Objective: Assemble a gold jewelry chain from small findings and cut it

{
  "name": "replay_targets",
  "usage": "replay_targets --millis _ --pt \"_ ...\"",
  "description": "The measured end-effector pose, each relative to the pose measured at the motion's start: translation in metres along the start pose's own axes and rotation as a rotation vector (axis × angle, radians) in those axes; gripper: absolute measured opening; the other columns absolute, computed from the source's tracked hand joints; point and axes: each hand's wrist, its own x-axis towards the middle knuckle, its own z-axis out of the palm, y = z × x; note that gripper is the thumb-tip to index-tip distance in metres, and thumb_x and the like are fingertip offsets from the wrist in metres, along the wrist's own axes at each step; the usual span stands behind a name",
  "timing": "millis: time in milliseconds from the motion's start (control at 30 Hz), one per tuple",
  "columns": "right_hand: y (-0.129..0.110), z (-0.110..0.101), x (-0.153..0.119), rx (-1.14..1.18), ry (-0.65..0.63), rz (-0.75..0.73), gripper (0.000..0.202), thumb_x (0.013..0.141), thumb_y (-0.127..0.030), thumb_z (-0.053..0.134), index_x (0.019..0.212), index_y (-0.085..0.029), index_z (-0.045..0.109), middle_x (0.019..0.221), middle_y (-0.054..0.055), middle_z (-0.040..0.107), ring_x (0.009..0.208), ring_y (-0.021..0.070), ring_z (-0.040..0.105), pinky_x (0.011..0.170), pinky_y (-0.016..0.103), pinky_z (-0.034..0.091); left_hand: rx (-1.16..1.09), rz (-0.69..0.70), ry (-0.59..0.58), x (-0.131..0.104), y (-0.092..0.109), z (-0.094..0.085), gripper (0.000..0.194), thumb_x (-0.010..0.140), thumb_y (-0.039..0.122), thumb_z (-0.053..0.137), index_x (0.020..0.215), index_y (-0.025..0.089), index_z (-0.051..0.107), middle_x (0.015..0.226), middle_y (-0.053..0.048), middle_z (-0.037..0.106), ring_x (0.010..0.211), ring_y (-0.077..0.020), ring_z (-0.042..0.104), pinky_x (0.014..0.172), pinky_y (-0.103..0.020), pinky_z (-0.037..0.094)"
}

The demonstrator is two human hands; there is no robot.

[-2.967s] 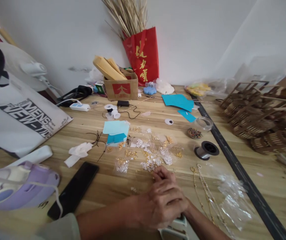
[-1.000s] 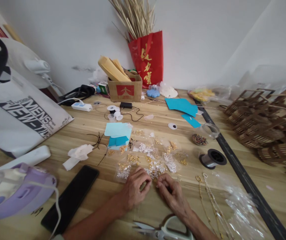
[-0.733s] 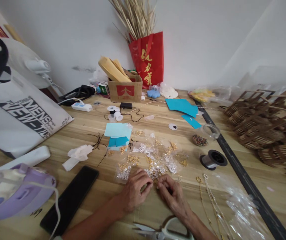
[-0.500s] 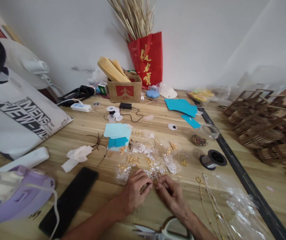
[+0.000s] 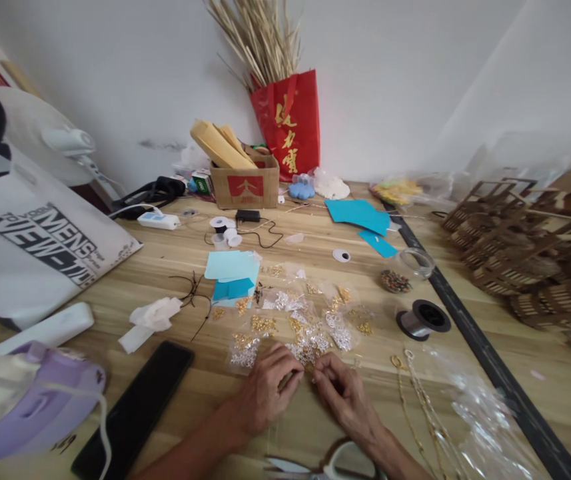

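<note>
Our bare left hand (image 5: 271, 388) and bare right hand (image 5: 344, 395) face each other, fingers pinched together, whether around anything we cannot tell, just beside the pile of tiny silver and gold pieces (image 5: 308, 339) on the brown wood-grained worktop (image 5: 148, 270), pale-handled metal scissors (image 5: 288, 465) lying closer to us.
</note>
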Motion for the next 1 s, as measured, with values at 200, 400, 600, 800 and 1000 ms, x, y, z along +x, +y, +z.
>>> replay_targets --millis 200,400,600,800,1000 --pt "0.001 0.000 0.000 0.001 -0.005 0.005 0.027 0.094 -0.039 0.045 0.078 -0.018 0.050 0.056 -0.007 0.034 0.050 0.0093 0.030 0.047 0.023 0.021 0.011 -0.030 0.034 0.001 -0.001 -0.001 0.013 0.086 0.009 0.051 0.083 0.015 0.061 0.079 -0.007 0.063 0.081 -0.0196 0.054 0.073 -0.032 0.047" --pt "0.001 0.000 0.001 -0.003 -0.003 -0.010 0.025 0.094 -0.038 0.046 0.078 -0.018 0.049 0.057 -0.006 0.036 0.050 0.0092 0.031 0.047 0.023 0.022 0.044 -0.017 0.064 0.001 -0.006 0.000 0.016 0.085 0.008 0.052 0.096 0.015 0.062 0.091 -0.009 0.066 0.093 -0.0218 0.057 0.085 -0.039 0.049" --pt "-0.001 0.000 0.001 -0.007 0.003 -0.008 0.025 0.094 -0.038 0.046 0.078 -0.018 0.049 0.056 -0.006 0.037 0.049 0.0091 0.032 0.046 0.022 0.022 0.104 0.002 0.065 -0.001 -0.014 0.002 0.028 0.087 0.012 0.052 0.114 0.015 0.059 0.110 -0.011 0.068 0.111 -0.0236 0.056 0.096 -0.041 0.048" --pt "-0.002 0.001 0.002 -0.012 0.010 -0.027 0.027 0.093 -0.038 0.046 0.076 -0.018 0.048 0.055 -0.007 0.035 0.049 0.0088 0.031 0.046 0.022 0.022 0.237 -0.015 -0.007 -0.001 -0.021 0.003 0.041 0.092 0.019 0.047 0.133 0.018 0.048 0.131 -0.012 0.058 0.127 -0.0260 0.048 0.104 -0.048 0.043" --pt "-0.007 0.001 0.002 0.009 0.022 -0.031 0.027 0.092 -0.040 0.048 0.075 -0.019 0.048 0.056 -0.006 0.038 0.050 0.0092 0.032 0.047 0.022 0.024 0.375 -0.021 -0.155 0.003 -0.013 -0.001 0.044 0.096 0.019 0.037 0.140 0.015 0.037 0.142 -0.013 0.046 0.136 -0.0246 0.036 0.109 -0.052 0.036"
